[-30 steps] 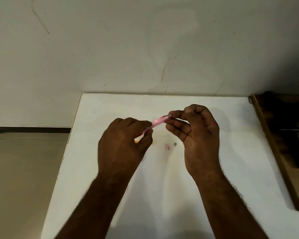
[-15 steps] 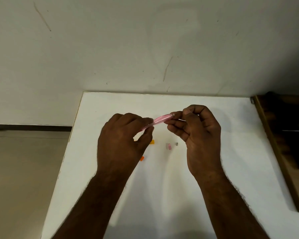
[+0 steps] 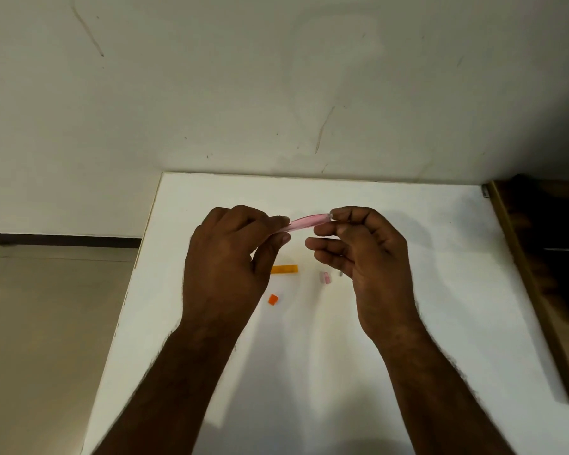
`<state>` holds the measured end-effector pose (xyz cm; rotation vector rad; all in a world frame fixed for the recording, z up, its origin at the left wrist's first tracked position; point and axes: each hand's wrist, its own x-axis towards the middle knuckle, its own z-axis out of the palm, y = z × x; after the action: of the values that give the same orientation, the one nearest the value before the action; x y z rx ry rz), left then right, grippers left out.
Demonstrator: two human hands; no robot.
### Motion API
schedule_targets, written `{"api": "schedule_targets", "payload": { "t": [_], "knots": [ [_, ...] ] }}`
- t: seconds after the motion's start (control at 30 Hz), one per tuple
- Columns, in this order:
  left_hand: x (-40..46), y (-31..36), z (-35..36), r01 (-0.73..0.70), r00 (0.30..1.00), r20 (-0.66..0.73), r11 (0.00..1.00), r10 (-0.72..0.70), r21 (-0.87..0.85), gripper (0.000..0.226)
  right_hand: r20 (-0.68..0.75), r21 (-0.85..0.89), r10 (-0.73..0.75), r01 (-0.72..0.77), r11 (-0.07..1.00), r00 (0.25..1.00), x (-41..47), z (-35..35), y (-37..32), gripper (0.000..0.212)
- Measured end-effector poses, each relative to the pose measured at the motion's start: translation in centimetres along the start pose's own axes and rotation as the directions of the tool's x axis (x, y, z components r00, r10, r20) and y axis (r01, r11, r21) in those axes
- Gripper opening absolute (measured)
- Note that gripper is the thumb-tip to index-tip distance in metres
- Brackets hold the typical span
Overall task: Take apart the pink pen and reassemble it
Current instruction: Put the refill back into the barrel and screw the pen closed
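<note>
Pink translucent pen barrel – slim, tilted; left hand grips lower end, right hand pinches upper tip.

left hand pinching | right hand pinching, fingers curled

One translucent pink plastic pen barrel, held off the surface. Two bare hands: left hand, right hand. Two orange plastic pieces on the white desk: one long orange bar, one small orange block. One small pink plastic piece. One tiny grey bit, too small to identify.
</note>
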<state>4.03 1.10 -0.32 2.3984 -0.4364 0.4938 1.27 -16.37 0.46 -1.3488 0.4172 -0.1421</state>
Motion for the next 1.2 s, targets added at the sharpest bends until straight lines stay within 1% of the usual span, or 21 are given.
{"api": "schedule_targets", "payload": {
  "t": [0.07,0.27,0.4,0.5,0.63,0.73,0.83,0.87,0.9,0.93,0.97,1.0,1.03,1.07,1.1,1.2],
  "knots": [
    [0.0,-0.1,0.0,0.007,1.000,0.005,1.000,-0.007,-0.004,0.019,-0.037,-0.040,-0.039,0.037,0.999,0.999,0.0,0.0,0.2,0.027],
    [0.0,-0.2,-0.2,0.037,0.999,0.025,0.999,-0.037,-0.008,0.019,-0.154,-0.286,-0.203,0.153,0.946,0.967,-0.3,0.0,0.8,0.047],
    [0.0,-0.2,-0.2,0.052,0.998,0.042,0.999,-0.052,-0.012,0.019,-0.169,-0.406,-0.295,0.206,0.890,0.941,-0.7,0.1,0.9,0.052],
    [-0.1,-0.3,-0.1,0.051,0.997,0.052,0.999,-0.050,-0.011,0.018,-0.152,-0.446,-0.313,0.218,0.868,0.937,-1.0,0.4,0.9,0.053],
    [-0.1,-0.2,0.0,0.054,0.997,0.058,0.998,-0.054,-0.006,0.018,-0.113,-0.480,-0.334,0.243,0.843,0.936,-1.3,0.8,0.9,0.047],
    [-0.2,-0.2,0.0,0.048,0.997,0.063,0.999,-0.047,-0.006,0.018,-0.091,-0.499,-0.316,0.232,0.835,0.944,-1.3,0.8,1.0,0.046],
    [-0.2,-0.2,0.0,0.056,0.996,0.069,0.998,-0.055,-0.011,0.019,-0.165,-0.494,-0.281,0.167,0.853,0.945,-0.6,0.0,0.9,0.042],
    [-0.2,-0.3,0.1,0.061,0.995,0.074,0.998,-0.060,-0.013,0.018,-0.194,-0.524,-0.282,0.144,0.839,0.940,-0.3,-0.6,0.8,0.038],
    [-0.2,-0.3,0.1,0.064,0.995,0.080,0.998,-0.063,-0.013,0.018,-0.202,-0.599,-0.290,0.116,0.793,0.936,0.1,-1.3,0.8,0.032],
    [-0.2,-0.3,0.1,0.066,0.994,0.086,0.998,-0.065,-0.011,0.017,-0.183,-0.707,-0.288,0.078,0.702,0.940,0.4,-2.1,0.9,0.027],
    [-0.2,-0.4,0.1,0.069,0.993,0.092,0.998,-0.068,-0.007,0.017,-0.145,-0.813,-0.260,0.035,0.581,0.955,0.7,-2.8,1.0,0.023],
    [-0.2,-0.4,0.1,0.073,0.993,0.097,0.997,-0.073,-0.004,0.017,-0.111,-0.885,-0.204,-0.003,0.465,0.973,0.8,-3.3,1.2,0.019],
    [-0.2,-0.4,0.2,0.079,0.992,0.102,0.997,-0.079,-0.003,0.016,-0.087,-0.923,-0.135,-0.029,0.384,0.987,0.9,-3.7,1.4,0.015],
    [-0.2,-0.4,0.2,0.087,0.991,0.105,0.996,-0.086,-0.005,0.016,-0.073,-0.939,-0.073,-0.043,0.341,0.995,0.9,-3.9,1.6,0.012],
    [-0.2,-0.4,0.2,0.095,0.990,0.110,0.995,-0.094,-0.008,0.016,-0.065,-0.945,-0.033,-0.051,0.322,0.997,0.9,-4.0,1.7,0.009],
    [-0.3,-0.2,0.2,0.102,0.987,0.123,0.995,-0.100,-0.015,0.016,-0.043,-0.958,-0.002,-0.041,0.284,0.999,0.7,-3.5,1.8,0.006]
  ]
}}
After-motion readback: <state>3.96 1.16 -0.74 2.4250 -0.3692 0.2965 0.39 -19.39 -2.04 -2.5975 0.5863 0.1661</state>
